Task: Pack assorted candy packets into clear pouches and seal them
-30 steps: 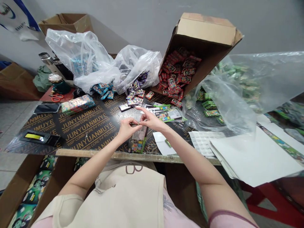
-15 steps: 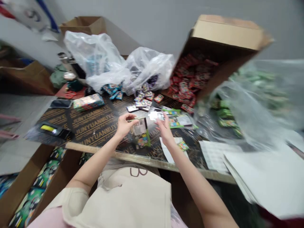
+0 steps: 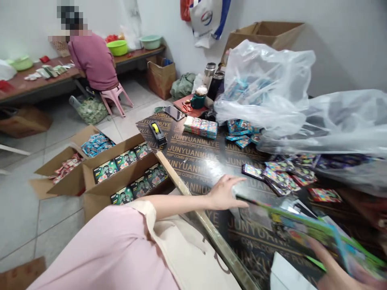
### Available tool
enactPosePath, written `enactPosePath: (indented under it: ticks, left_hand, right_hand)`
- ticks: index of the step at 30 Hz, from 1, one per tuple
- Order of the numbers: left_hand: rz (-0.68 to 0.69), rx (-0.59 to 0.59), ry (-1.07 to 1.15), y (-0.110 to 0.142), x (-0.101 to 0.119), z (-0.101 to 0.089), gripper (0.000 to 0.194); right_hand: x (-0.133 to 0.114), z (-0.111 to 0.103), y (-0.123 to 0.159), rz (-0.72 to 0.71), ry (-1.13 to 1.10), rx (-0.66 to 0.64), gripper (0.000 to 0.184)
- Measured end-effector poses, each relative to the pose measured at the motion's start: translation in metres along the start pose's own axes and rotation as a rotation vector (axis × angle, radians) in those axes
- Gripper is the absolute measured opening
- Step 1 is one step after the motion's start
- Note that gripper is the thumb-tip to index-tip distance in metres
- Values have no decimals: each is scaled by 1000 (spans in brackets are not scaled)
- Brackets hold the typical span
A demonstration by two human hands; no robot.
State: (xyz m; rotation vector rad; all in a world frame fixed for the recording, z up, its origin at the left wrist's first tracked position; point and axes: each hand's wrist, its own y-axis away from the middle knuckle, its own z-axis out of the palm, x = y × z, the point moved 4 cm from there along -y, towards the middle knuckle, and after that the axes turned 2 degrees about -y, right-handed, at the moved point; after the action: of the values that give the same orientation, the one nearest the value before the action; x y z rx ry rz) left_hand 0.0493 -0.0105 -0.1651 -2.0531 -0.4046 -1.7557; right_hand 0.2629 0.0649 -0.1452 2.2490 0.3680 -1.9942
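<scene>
My left hand [image 3: 226, 193] reaches over the dark table, thumb and fingers apart around the near end of a flat green-and-black printed package [image 3: 302, 225]; I see no firm grip there. At the lower right my right hand [image 3: 335, 266], smeared by motion, holds the package's other end. Its exact form is blurred. Beyond it lie small purple-edged printed packets [image 3: 278, 177] and a red packet [image 3: 325, 195]. A white paper piece [image 3: 287, 274] rests near the table's front edge.
Clear plastic bags [image 3: 266, 80] of packets stand at the back. A tape dispenser [image 3: 157, 133], a phone [image 3: 174, 113] and a packet stack [image 3: 200, 127] sit at the table's left. Open cartons [image 3: 87, 165] stand on the floor. A seated person [image 3: 93, 60] works at another table.
My view has swung to the left, bringing the seated person and floor cartons into sight. My right hand has the green printed package; my left hand's fingers have spread apart.
</scene>
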Motion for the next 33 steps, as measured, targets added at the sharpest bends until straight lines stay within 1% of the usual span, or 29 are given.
enactPosePath:
  ticks: [2,3,4,5,6,8,10,12,13,15,17,19,21,22,25,27,29,30,31,33]
  left_hand:
    - [161,-173,-16,-2,22,5,87]
    - [208,-250,16,-3,30,9,85]
    - [227,-308,50,-4,36,14,79]
    - [217,-347,76,-5,39,18,70]
    - [186,-358,81,-7,39,21,59]
    - [127,-340,44,-10,32,24,42]
    - [112,-323,13,-13,25,26,23]
    - [104,-333,-1,-14,21,29,15]
    - [107,-342,-10,-14,22,31,13]
    - [149,-355,-40,-12,28,34,10]
    - [253,-384,-86,-9,37,39,7]
    - [381,-425,-134,-4,46,45,8]
    - [497,-479,-193,3,52,52,13]
    - [549,-504,-223,7,53,55,16]
    - [658,-555,-292,17,55,63,22]
    - [665,-554,-302,19,55,66,22]
    - [623,-539,-285,18,56,68,20]
    - [593,-528,-269,17,56,69,19]
    - [561,-516,-250,15,57,69,17]
    - [495,-490,-215,13,58,69,14]
  right_hand:
    - [-20,6,-2,-98,161,66,91]
    - [-25,15,-3,-120,212,-1,93]
    - [-28,25,-3,-138,246,-111,93]
    - [-29,34,-3,-135,256,-191,91]
    - [-27,39,-3,-113,241,-223,89]
    - [-24,40,-2,-125,90,-170,88]
    - [-20,35,0,-113,-30,-90,70]
    - [-18,28,4,-73,-76,-16,52]
    - [-18,24,7,-50,-79,11,47]
    - [-18,17,12,-18,-71,35,46]
    - [-18,10,18,-25,-37,41,45]
    - [-19,1,26,-89,56,56,37]
    - [-20,-7,35,-176,172,73,27]
    - [-22,-11,39,-208,221,73,25]
    - [-31,-24,41,-214,273,68,31]
    - [-42,-34,35,-210,266,105,31]
    - [-55,-41,27,-234,274,123,21]
    - [-61,-43,22,-243,287,97,15]
    - [-64,-42,18,-240,301,41,13]
    - [-65,-36,12,-192,324,-132,14]
